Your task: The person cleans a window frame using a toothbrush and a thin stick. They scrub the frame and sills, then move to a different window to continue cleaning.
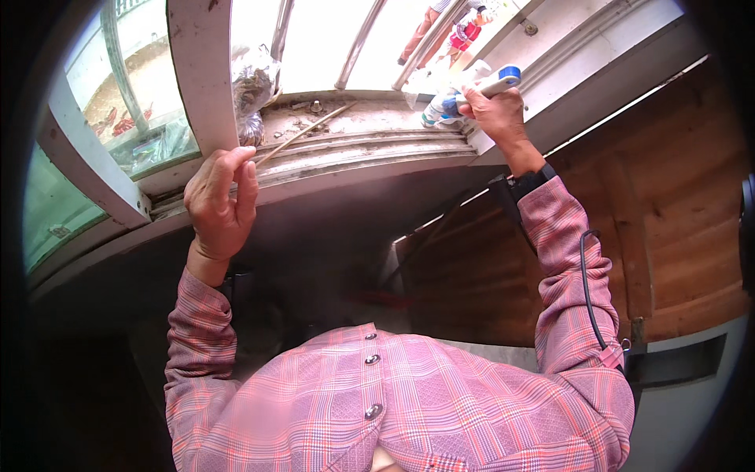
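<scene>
My left hand (220,206) is at the inner edge of the window sill, fingers bent together. From its fingertips a thin stick (307,132) slants up and right across the sliding tracks. It appears pinched there, though the grip is partly hidden. At the right end of the sill, my right hand (497,116) is closed around a white-handled tool (503,78) with a blue end, possibly a brush; its working end is unclear. Below it, close to the fingers, a white and blue container (435,112) rests on the sill.
Dirt and small debris lie on the window sill (377,116). A clear plastic bag (253,82) with dark contents leans by the white window frame (203,71). Metal bars (360,43) stand outside. A person (464,33) is beyond them. Wooden boards (582,236) are at right.
</scene>
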Motion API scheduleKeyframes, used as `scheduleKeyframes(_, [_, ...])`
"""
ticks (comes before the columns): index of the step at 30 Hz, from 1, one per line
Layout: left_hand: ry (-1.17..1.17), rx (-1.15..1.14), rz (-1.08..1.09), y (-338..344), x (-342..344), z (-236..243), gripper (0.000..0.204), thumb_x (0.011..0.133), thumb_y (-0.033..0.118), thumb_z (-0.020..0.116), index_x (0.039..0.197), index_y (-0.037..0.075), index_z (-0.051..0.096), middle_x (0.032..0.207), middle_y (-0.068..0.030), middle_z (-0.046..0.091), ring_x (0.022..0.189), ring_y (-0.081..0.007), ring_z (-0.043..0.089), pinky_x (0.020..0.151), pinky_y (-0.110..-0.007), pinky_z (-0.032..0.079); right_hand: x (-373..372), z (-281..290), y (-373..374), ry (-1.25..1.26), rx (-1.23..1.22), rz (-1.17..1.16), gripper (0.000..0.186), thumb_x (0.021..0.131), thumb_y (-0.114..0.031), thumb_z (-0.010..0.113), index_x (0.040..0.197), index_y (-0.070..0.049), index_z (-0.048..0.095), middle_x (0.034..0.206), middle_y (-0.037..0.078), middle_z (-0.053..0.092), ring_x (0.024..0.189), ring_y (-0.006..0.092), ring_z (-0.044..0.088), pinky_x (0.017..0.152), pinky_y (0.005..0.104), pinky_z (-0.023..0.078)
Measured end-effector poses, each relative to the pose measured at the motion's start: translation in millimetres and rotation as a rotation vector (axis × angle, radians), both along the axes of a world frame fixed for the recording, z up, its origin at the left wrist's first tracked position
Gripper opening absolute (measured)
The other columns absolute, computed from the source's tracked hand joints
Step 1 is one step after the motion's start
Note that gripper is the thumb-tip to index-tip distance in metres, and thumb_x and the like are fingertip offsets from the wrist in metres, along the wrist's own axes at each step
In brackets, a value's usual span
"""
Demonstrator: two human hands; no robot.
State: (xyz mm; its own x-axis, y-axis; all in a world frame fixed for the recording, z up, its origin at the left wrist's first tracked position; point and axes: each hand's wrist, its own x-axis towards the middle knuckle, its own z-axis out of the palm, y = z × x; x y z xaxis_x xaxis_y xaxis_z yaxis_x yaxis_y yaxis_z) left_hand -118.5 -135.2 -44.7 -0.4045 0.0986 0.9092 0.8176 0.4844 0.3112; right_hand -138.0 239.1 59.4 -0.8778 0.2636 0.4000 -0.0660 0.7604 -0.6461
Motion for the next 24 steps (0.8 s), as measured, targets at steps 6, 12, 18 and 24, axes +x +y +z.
scheduleKeyframes(6, [-0.039,-0.013,-0.004,1.0,0.8,2.0,0.009,0.085,0.000,0.060,0.094,0.001,0.062,0.077,-0.0119,0.061,0.065,-0.0260,0.062,0.060,-0.034,0.049,8.0,-16.1,33.6,-0.041,0.414,-0.074,0.027,0.078,-0.027,0.067,0.073,0.000,0.070,0.070,0.017,0.068,0.070,0.0291,0.070,0.070,0.0373,0.054])
scheduleKeyframes(12, [-0.011,-0.031,0.011,1.3,-1.1,2.1,0.010,0.084,-0.001,0.060,0.094,0.001,0.062,0.077,-0.0124,0.061,0.067,-0.0277,0.063,0.062,-0.035,0.049,8.8,-46.4,37.4,-0.087,0.188,0.002,0.024,0.081,-0.023,0.065,0.074,-0.001,0.070,0.063,0.010,0.068,0.056,0.0194,0.067,0.060,0.0342,0.054])
scheduleKeyframes(18, [-0.102,-0.077,0.006,3.5,1.2,3.9,0.014,0.081,-0.002,0.062,0.095,0.001,0.062,0.078,-0.0124,0.061,0.068,-0.0282,0.063,0.063,-0.035,0.049,22.9,-20.6,-2.0,-0.061,-0.278,0.110,0.015,0.083,-0.011,0.070,0.089,0.003,0.068,0.074,0.010,0.070,0.061,0.0144,0.069,0.057,0.0269,0.054])
scheduleKeyframes(24, [-0.167,-0.371,0.148,16.7,9.3,18.7,0.016,0.082,0.006,0.064,0.098,0.003,0.064,0.091,-0.0116,0.061,0.080,-0.0285,0.063,0.070,-0.038,0.051,28.8,-23.7,-7.2,-0.020,-0.207,0.255,0.016,0.084,-0.009,0.070,0.092,0.004,0.066,0.075,0.012,0.070,0.070,0.0176,0.071,0.061,0.0280,0.056])
